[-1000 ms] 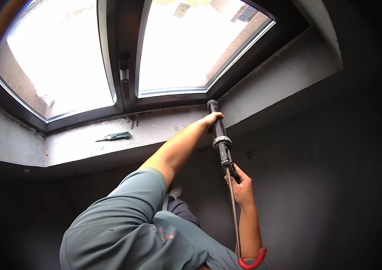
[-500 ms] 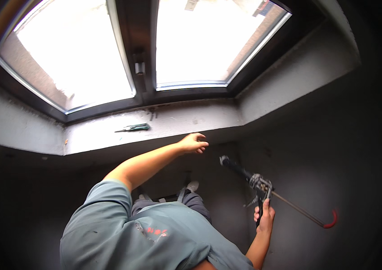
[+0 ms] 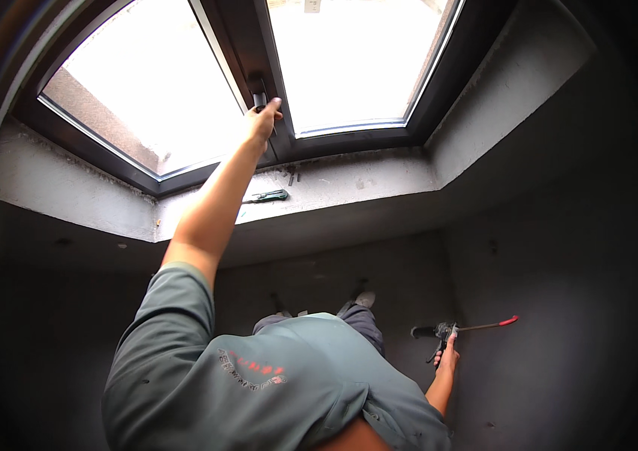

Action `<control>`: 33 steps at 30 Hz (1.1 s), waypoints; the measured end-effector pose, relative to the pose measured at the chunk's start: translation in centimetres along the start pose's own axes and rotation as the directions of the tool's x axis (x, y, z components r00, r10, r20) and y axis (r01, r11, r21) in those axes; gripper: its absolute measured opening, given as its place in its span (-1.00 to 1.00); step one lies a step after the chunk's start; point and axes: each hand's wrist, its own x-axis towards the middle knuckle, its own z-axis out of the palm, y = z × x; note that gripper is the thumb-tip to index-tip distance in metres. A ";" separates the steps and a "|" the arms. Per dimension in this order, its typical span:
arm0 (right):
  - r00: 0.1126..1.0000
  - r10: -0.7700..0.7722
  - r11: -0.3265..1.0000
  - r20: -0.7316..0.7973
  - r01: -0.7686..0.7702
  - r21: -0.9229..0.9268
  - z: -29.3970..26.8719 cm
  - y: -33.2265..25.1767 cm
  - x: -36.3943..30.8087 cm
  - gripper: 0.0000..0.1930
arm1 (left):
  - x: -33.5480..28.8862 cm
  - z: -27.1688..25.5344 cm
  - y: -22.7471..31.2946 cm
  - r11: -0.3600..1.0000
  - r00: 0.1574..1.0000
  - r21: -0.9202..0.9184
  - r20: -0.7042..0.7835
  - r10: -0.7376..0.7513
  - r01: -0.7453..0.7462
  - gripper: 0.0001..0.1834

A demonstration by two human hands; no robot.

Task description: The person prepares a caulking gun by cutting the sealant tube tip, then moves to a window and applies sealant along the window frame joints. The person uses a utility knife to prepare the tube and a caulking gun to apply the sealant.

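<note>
My left hand [image 3: 262,122] reaches up to the window, its fingers closed round the window handle [image 3: 260,99] on the dark middle frame. The forearm stretches across the sill, and the handle's lower part is hidden by the hand. Down at the right, my right hand [image 3: 447,361] grips a caulking gun [image 3: 443,332] by its handle. The gun's dark barrel points left, and its long rod with a red hooked end [image 3: 509,321] sticks out to the right. A green and black utility knife [image 3: 268,196] lies on the sill, partly behind my left forearm.
Two bright glass panes [image 3: 356,68] sit in the dark window frame [image 3: 356,140]. Below runs a rough grey sill [image 3: 379,177] with small dark bits on it. A grey wall [image 3: 514,113] borders the window at the right. My feet [image 3: 365,299] stand on the dark floor below.
My left hand has risen from in front of the sill and closed on the window handle. My right hand has lowered the caulking gun and turned it nearly level. The view has shifted.
</note>
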 end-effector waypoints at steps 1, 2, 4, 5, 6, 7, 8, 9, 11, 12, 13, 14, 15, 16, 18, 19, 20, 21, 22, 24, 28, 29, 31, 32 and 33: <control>0.996 0.080 0.996 -0.042 -0.082 -0.038 -0.1 1.0 1.7 -0.24 | 0.9 1.0 -0.7 0.995 0.998 -0.076 -0.030 -0.061 0.059 -0.59; 1.000 0.023 0.999 0.010 -0.023 -0.023 -0.3 2.0 3.2 -0.21 | 1.5 2.1 -1.1 0.988 0.997 -0.146 -0.062 -0.052 0.043 -0.62; 0.995 0.095 0.995 0.017 -0.095 -0.023 -0.5 3.8 5.9 -0.23 | 1.4 4.8 -1.1 0.755 0.993 -0.648 0.116 -0.030 0.099 -0.62; 0.993 0.117 0.993 -0.012 -0.117 -0.022 -0.6 4.7 6.9 -0.24 | 0.9 6.1 -0.7 0.572 0.985 -0.811 0.168 0.030 0.121 -0.63; 0.992 0.129 0.992 -0.011 -0.129 -0.007 -0.7 5.7 7.8 -0.24 | 0.4 7.3 -0.4 0.390 0.979 -0.909 0.189 0.070 0.147 -0.62; 0.987 0.160 0.987 0.005 -0.160 0.009 -0.7 6.6 8.6 -0.25 | 0.0 8.2 -0.1 0.296 0.985 -0.951 0.131 0.114 0.092 -0.63; 0.982 0.187 0.982 -0.008 -0.187 0.021 -0.8 7.5 9.3 -0.26 | -0.4 8.8 0.1 0.255 0.990 -0.965 0.091 0.110 0.061 -0.63; 0.974 0.225 0.974 -0.035 -0.224 0.020 -0.8 8.4 10.0 -0.26 | -0.7 9.1 0.1 0.205 0.991 -0.978 0.074 0.116 0.049 -0.63; 0.971 0.239 0.968 -0.003 -0.237 0.085 -0.8 10.0 11.5 -0.28 | -1.8 9.5 -0.1 0.210 0.985 -0.974 0.110 0.132 0.080 -0.69; 0.966 0.260 0.961 0.006 -0.259 0.101 -0.8 10.7 12.2 -0.28 | -2.5 9.7 -0.2 0.252 0.988 -0.964 0.109 0.112 0.078 -0.71; 0.958 0.288 0.951 -0.004 -0.286 0.116 -0.6 11.3 13.0 -0.28 | -3.5 9.8 -0.3 0.292 0.985 -0.952 0.127 0.114 0.089 -0.72; 0.956 0.292 0.948 0.028 -0.294 0.126 -0.4 11.8 13.7 -0.28 | -4.7 10.0 -0.5 0.310 0.983 -0.942 0.160 0.093 0.124 -0.74; 0.950 0.309 0.941 0.035 -0.311 0.134 -0.2 12.2 14.3 -0.28 | -6.1 10.1 -0.6 0.345 0.972 -0.925 0.206 0.116 0.155 -0.74; 0.938 0.346 0.928 0.032 -0.347 0.134 0.0 12.4 14.8 -0.28 | -7.6 10.3 -0.7 0.389 0.972 -0.904 0.223 0.073 0.178 -0.76; 0.938 0.341 0.928 0.057 -0.346 0.137 0.3 12.6 15.5 -0.27 | -11.0 10.9 -0.8 0.436 0.957 -0.867 0.288 0.043 0.241 -0.76; 0.930 0.366 0.921 0.026 -0.366 0.134 0.4 12.5 15.6 -0.27 | -12.9 11.4 -0.8 0.422 0.945 -0.861 0.326 0.028 0.284 -0.71; 0.931 0.360 0.920 0.063 -0.365 0.142 0.5 12.3 15.6 -0.28 | -14.8 12.0 -0.8 0.432 0.932 -0.841 0.363 0.007 0.324 -0.69; 0.932 0.356 0.924 0.068 -0.362 0.121 0.5 12.0 15.4 -0.28 | -16.7 12.6 -0.9 0.431 0.911 -0.820 0.412 -0.009 0.375 -0.67; 0.927 0.357 0.921 0.115 -0.370 0.126 0.4 11.6 15.1 -0.27 | -18.6 13.4 -1.1 0.449 0.897 -0.800 0.441 -0.011 0.398 -0.66; 0.926 0.350 0.921 0.141 -0.367 0.128 0.2 10.9 14.6 -0.24 | -22.3 15.2 -2.2 0.407 0.821 -0.756 0.570 0.023 0.514 -0.59; 0.925 0.353 0.915 0.142 -0.373 0.153 -0.3 10.2 15.1 -0.22 | -31.0 19.0 -5.6 0.600 0.643 -0.509 0.766 -0.011 0.617 -0.35; 0.921 0.342 0.912 0.188 -0.374 0.172 -0.4 10.4 15.6 -0.21 | -33.2 19.2 -6.1 0.795 0.619 -0.317 0.781 -0.091 0.517 -0.44; 0.925 0.346 0.907 0.159 -0.373 0.196 -0.7 11.2 17.0 -0.20 | -36.1 18.0 -6.1 0.992 0.552 -0.126 0.827 0.103 0.004 -0.52; 0.934 0.316 0.924 0.167 -0.343 0.170 -0.8 11.7 17.5 -0.22 | -36.5 17.0 -5.6 0.793 0.520 -0.237 0.644 0.561 -0.561 -0.52; 0.940 0.261 0.940 0.221 -0.300 0.164 -1.0 12.2 18.0 -0.22 | -36.2 16.1 -4.9 0.349 0.233 -0.169 0.478 0.847 -0.922 -0.51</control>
